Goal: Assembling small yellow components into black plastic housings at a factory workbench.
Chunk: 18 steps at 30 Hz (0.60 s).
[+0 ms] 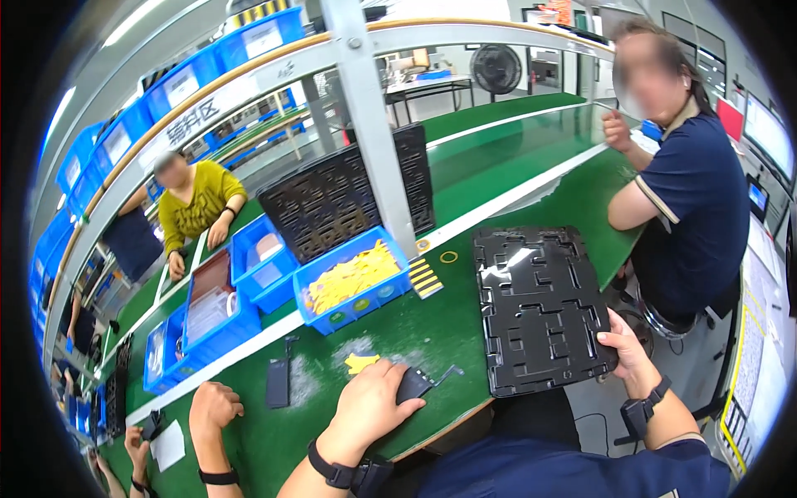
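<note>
My left hand [369,405] is palm-down on the green bench, its thumb and curled fingers around a flat black battery [413,385] with a thin connector strip sticking out to the right. A small yellow piece [360,363] shows just beyond its fingers. A similar black battery [278,383] with a strip lies flat further left, beside whitish smudges. With my right hand [628,347] I grip the lower right edge of a black moulded plastic tray [540,311], thumb on top. The tray lies tilted over the bench's near right edge; its visible recesses hold nothing.
A blue bin [353,311] of yellow pieces stands ahead, with more blue bins [220,319] left. Behind it, black trays [320,203] lean by a metal post [369,108]. A co-worker's hand [214,407] is close on my left; another person [693,191] sits at right.
</note>
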{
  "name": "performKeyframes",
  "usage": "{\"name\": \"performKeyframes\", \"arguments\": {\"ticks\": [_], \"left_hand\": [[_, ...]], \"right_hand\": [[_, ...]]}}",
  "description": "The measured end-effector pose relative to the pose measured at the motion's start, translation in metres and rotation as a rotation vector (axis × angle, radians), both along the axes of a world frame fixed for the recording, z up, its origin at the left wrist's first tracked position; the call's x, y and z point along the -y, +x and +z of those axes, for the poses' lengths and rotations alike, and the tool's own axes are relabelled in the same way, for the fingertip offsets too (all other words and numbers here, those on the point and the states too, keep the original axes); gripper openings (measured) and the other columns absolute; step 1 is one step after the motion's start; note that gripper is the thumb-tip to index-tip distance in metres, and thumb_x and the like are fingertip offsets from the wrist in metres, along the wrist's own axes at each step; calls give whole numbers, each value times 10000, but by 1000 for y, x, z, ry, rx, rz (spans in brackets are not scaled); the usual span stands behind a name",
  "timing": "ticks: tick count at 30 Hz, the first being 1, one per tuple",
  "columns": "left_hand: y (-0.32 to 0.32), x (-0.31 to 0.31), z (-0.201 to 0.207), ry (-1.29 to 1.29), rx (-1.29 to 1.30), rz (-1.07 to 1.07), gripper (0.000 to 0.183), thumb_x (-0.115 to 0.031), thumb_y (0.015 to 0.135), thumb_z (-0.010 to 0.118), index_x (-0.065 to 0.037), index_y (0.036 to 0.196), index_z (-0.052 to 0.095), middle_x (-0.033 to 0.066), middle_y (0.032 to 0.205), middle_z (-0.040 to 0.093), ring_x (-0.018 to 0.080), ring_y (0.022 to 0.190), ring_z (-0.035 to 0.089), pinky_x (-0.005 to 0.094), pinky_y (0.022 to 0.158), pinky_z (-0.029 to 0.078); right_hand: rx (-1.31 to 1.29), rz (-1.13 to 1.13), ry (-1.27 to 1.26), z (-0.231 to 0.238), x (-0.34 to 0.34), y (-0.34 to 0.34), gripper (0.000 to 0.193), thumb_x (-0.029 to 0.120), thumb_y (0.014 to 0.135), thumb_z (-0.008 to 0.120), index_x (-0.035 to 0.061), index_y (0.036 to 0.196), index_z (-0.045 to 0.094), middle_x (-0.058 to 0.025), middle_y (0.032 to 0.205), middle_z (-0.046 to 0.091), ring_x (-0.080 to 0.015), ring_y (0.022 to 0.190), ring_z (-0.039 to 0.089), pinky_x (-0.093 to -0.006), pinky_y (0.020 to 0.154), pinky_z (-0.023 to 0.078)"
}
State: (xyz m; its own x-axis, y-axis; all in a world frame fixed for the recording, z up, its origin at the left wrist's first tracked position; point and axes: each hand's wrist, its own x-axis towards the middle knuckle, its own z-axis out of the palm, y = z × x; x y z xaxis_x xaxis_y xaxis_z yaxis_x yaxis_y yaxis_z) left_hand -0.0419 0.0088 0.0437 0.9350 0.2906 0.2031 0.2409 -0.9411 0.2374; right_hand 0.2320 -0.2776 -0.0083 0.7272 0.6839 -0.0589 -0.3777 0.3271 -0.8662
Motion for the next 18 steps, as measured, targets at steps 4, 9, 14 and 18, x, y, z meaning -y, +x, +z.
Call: {"name": "performKeyframes", "arguments": {"ticks": [4, 9, 14, 18], "left_hand": [[-4, 1, 4, -12, -16, 30, 511, -339, 684, 720, -15, 1056, 587, 121, 895, 569, 287, 882, 579, 369, 759, 485], [-4, 3, 7, -40, 1, 50, 467, -307, 676, 732, -14, 1020, 613, 139, 897, 600, 313, 871, 584, 378, 773, 483], [-5, -1, 6, -21, 74, 6, 430, -282, 741, 677, -9, 1062, 591, 140, 893, 603, 293, 860, 591, 368, 759, 485], [-12, -9, -8, -1180, 629, 57, 560, -429, 899, 520, 76, 1141, 514, 56, 943, 565, 133, 824, 552, 248, 702, 461]], "right_hand": [[-40, 1, 22, 0, -5, -2, 681, 46, 690, 665, 13, 1303, 370, -115, 1079, 588, -202, 922, 627, -332, 797, 536], [3, 48, 203, 28, -25, -11, 708, 92, 695, 684, 6, 1308, 340, -133, 1124, 563, -228, 941, 620, -341, 816, 523], [69, 167, 213, 46, -50, -31, 805, 44, 681, 696, 13, 1371, 284, -119, 1260, 483, -209, 1098, 534, -337, 932, 449], [44, 319, 215, 38, -64, -40, 868, 1, 676, 703, 13, 1404, 230, -107, 1347, 414, -204, 1209, 440, -334, 1014, 357]]}}
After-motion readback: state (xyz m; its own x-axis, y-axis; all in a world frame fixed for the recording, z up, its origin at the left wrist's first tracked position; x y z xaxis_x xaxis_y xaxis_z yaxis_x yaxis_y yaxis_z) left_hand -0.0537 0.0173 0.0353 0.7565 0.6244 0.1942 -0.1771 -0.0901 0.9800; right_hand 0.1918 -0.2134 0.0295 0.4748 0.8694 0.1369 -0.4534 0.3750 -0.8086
